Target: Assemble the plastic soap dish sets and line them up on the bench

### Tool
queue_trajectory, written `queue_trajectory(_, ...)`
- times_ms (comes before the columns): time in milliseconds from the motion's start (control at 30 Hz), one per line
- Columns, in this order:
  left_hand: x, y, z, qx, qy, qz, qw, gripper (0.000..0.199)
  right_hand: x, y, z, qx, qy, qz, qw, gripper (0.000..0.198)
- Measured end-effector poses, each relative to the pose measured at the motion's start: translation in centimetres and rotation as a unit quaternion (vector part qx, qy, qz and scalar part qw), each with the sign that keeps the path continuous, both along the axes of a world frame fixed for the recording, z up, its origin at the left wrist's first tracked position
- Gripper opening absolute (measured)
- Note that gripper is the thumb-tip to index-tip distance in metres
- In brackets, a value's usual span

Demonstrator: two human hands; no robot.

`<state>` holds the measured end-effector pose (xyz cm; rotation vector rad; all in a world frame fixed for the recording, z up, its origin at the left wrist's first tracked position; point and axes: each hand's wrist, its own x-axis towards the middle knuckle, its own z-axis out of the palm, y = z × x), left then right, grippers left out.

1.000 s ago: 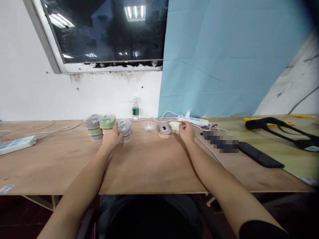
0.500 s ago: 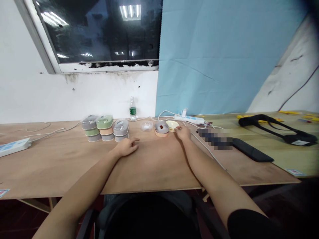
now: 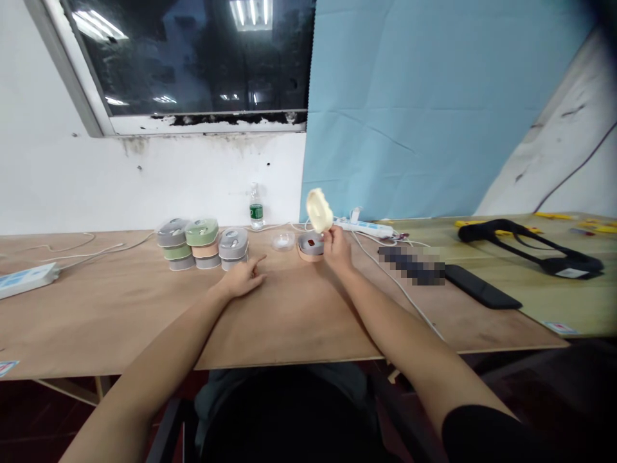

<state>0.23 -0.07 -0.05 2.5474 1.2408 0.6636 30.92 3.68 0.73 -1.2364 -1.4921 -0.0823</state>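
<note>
A pale yellow oval tray [image 3: 321,210] is hanging in the air above the back of the wooden tabletop [image 3: 299,328], and the right hand [image 3: 336,246] is gripping its lower edge between thumb and fingers. The tray is standing nearly on edge, tilting, with its hollow side facing leftward and its smooth, cream-toned wall catching the light; its finer detail is blurring. Just below, a grey oval container [image 3: 304,242] is sitting in an orange base [image 3: 313,258], and it is holding a small dark reddish-brown piece [image 3: 311,242]. Beside it on the left, a clear shallow dish [image 3: 283,242] is lying on the tabletop, showing something whitish that is too small to tell.

The left hand [image 3: 242,278] is holding nothing, its index finger stretching out and its thumb standing apart, low in front of the stacks. Three stacks of oval boxes are standing close together: the left stack [image 3: 177,251] is running grey, green, grey downward; the middle stack [image 3: 205,249] green, orange, grey; the right stack [image 3: 234,243] grey over grey. Their contents are staying hidden. Behind, a green-labelled bottle [image 3: 256,211] is standing by the wall, and a white-and-blue power strip [image 3: 369,228] is lying behind the right hand
</note>
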Motion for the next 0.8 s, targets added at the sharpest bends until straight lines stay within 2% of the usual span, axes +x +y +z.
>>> queue_trajectory(100, 0.2, -0.1, 0.0, -0.007, -0.038, 0.013, 0.999, 0.085, -3.6, -1.8, 0.2, -0.011, 0.062, 0.148, 0.987, 0.027)
queue_trajectory(200, 0.3, -0.1, 0.0, 0.010, -0.073, 0.041, 0.996, 0.103, -6.5, -2.5, -0.1, -0.091, 0.181, 0.286, 0.936, 0.029)
queue_trajectory(267, 0.2, -0.1, 0.0, 0.022, -0.078, 0.058, 0.995, 0.104, -7.5, -2.4, -0.4, -0.155, 0.242, 0.332, 0.898, 0.028)
queue_trajectory(333, 0.0, 0.0, 0.2, 0.034, -0.067, 0.062, 0.995, 0.093, -7.7, -1.8, -0.8, -0.208, 0.272, 0.344, 0.874, 0.026)
queue_trajectory(400, -0.2, 0.0, 0.3, 0.054, -0.056, 0.056, 0.995, 0.072, -7.1, -1.3, -1.1, -0.244, 0.262, 0.330, 0.873, 0.025)
queue_trajectory(467, -0.3, -0.1, 0.4, 0.073, -0.058, 0.047, 0.995, 0.055, -6.1, -0.9, -1.2, -0.245, 0.199, 0.297, 0.901, 0.026)
queue_trajectory(533, -0.3, -0.3, 0.6, 0.073, -0.068, 0.036, 0.994, 0.048, -5.1, -0.9, -1.1, -0.186, 0.100, 0.233, 0.949, 0.029)
queue_trajectory(600, -0.1, -0.5, 0.8, 0.058, -0.068, 0.025, 0.996, 0.046, -4.0, -0.8, -0.9, -0.098, 0.012, 0.144, 0.985, 0.031)
queue_trajectory(667, 0.0, -0.6, 0.9, 0.040, -0.052, 0.016, 0.998, 0.045, -3.0, -0.6, -0.6, -0.036, -0.029, 0.057, 0.997, 0.030)
queue_trajectory(800, 0.1, -0.3, 0.6, 0.005, 0.019, 0.001, 1.000, 0.044, -0.8, 0.5, -0.5, -0.010, -0.038, -0.023, 0.999, 0.023)
